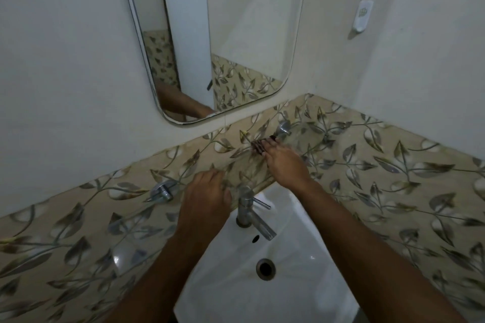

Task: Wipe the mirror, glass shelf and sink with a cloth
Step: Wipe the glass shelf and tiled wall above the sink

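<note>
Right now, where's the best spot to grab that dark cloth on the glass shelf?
Take the dark cloth at its near edge, from the sink side. It lies bunched on the glass shelf under the right hand fingertips, with the wall right behind it.

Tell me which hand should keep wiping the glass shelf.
Right. The right hand already presses the dark cloth on the glass shelf; the left hand rests clothless at its front edge.
</note>
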The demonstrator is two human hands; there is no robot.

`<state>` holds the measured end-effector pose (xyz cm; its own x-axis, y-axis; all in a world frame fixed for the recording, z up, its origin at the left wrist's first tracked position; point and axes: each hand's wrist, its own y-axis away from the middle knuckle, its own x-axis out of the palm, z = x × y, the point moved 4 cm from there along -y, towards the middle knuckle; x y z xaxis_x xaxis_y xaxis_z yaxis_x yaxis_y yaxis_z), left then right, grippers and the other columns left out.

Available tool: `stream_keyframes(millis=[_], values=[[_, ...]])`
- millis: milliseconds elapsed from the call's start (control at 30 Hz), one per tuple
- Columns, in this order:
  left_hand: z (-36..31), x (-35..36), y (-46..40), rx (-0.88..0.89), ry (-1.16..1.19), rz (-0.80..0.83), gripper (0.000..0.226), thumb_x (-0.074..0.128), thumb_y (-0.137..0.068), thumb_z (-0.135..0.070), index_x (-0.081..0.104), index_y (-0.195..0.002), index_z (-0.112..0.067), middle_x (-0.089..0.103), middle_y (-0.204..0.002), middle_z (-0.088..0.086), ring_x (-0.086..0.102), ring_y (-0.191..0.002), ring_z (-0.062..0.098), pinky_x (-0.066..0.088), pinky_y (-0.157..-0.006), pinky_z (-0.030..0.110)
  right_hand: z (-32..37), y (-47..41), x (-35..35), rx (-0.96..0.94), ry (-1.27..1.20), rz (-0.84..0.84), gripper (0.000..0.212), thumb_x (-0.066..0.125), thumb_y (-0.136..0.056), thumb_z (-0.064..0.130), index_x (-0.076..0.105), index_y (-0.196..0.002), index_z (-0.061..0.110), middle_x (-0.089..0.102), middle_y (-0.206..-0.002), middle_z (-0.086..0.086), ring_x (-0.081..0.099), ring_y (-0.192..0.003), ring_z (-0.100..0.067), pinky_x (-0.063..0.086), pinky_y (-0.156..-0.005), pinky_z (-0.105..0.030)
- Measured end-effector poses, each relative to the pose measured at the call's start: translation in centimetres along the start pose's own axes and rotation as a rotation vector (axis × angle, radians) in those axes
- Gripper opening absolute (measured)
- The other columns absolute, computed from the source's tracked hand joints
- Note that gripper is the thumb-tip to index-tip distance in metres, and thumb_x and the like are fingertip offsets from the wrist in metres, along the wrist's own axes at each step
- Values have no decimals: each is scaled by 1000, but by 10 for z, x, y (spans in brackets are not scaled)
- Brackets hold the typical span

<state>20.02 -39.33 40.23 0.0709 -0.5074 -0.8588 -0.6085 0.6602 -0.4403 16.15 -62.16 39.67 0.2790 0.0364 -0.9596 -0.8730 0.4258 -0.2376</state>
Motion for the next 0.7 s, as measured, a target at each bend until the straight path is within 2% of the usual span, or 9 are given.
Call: stream_keyframes(millis=[100, 233, 300, 433, 567, 700], values=[[-3, 3, -1, 12, -1, -13, 35, 55, -87, -21, 65, -114, -3, 69, -110, 13, 61, -100, 30, 51, -87, 40, -38, -17, -3, 90, -14, 15, 48, 30, -107, 32, 33, -152, 16, 29, -160, -1, 22, -149, -17, 22, -119, -40], [-4, 6, -6, 8, 35, -8, 35, 51, -89, -23, 63, -118, -7, 67, -113, 8, 59, -104, 24, 51, -91, 39, -69, -34, -7, 142, 36, 67, 50, 26, -108, 32, 27, -155, 16, 23, -162, 0, 20, -149, -18, 14, -120, -35], [-3, 5, -8, 2, 39, -6, 36, 51, -89, -25, 63, -119, -8, 66, -113, 6, 58, -104, 22, 49, -92, 37, -79, -41, -7, 165, 71, 79, 50, 25, -108, 30, 26, -154, 12, 26, -161, -5, 22, -148, -22, 12, -120, -37], [-2, 0, -9, 23, 41, -32, 33, 51, -89, -24, 64, -114, -9, 67, -108, 6, 59, -100, 20, 48, -90, 34, -102, -55, -8, 269, 113, 63, 51, 25, -106, 28, 29, -150, 4, 34, -156, -14, 27, -146, -29, 18, -120, -42], [6, -4, -7, 20, 47, -56, 25, 55, -86, -22, 66, -104, -9, 67, -100, 6, 62, -93, 23, 51, -83, 35, -103, -66, -11, 330, 181, 98, 58, 43, -99, 27, 31, -148, -1, 35, -153, -19, 30, -143, -32, 22, -119, -41], [18, -14, 2, 32, 22, -55, 41, 40, -91, -30, 66, -111, -5, 68, -107, 10, 64, -98, 28, 53, -86, 40, -94, -67, -9, 505, 202, 47, 57, 40, -97, 25, 33, -144, -7, 38, -148, -25, 37, -135, -40, 31, -113, -47]])
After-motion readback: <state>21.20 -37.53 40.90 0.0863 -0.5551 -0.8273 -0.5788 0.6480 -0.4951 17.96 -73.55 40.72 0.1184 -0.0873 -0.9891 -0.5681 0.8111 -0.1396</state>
